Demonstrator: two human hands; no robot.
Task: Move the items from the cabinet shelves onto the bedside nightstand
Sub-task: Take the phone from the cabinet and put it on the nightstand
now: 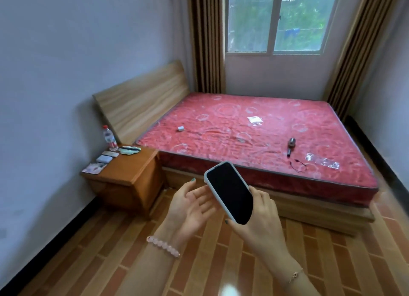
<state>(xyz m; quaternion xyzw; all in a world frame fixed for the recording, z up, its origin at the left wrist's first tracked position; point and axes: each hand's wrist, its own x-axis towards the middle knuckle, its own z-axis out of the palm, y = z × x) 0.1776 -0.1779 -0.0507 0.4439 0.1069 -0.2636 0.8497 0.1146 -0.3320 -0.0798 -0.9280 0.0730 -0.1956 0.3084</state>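
My right hand (pixel 260 225) grips a smartphone (pixel 230 192) with a dark screen and a pale case, held tilted above the floor. Beside it, my left hand (pixel 190 203) is palm up with relaxed fingers, its fingertips touching the phone's left edge. The wooden nightstand (pixel 130 174) stands at the left by the bed. On its top sit a clear water bottle (pixel 109 138), a pale green hair clip (pixel 129 150), two small flat cases (pixel 106 156) and a patterned card (pixel 94 168). The cabinet is out of view.
A bed with a red mattress (pixel 254 136) fills the middle and right; on it lie a small grey block (pixel 181 128), a white packet (pixel 254 120), a metal tool (pixel 291 145), a black cord (pixel 298 165) and clear plastic wrap (pixel 322 160). Brick-pattern floor (pixel 110 251) lies between me and the nightstand.
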